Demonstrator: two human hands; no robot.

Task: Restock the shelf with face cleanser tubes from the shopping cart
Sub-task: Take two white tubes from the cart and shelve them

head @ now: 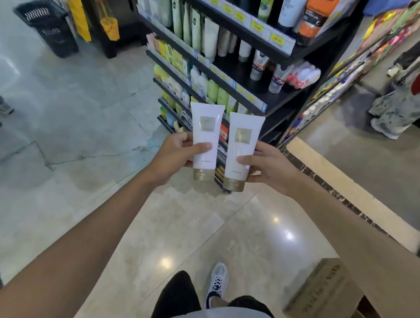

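Observation:
I hold two white face cleanser tubes with gold caps, both upright with caps down. My left hand (177, 155) grips the left tube (205, 138). My right hand (265, 165) grips the right tube (242, 146). The tubes stand side by side, a small gap between them, in front of the black shelf unit (283, 94). Its tiers carry rows of tubes and bottles, and the tier at upper right has bare black space behind a few tubes. No shopping cart is in view.
A black basket (48, 27) stands on the floor at far left. A cardboard box (323, 298) sits at lower right by my foot. A second person's legs (396, 109) stand at right beside another display; someone's shoes show at the left edge.

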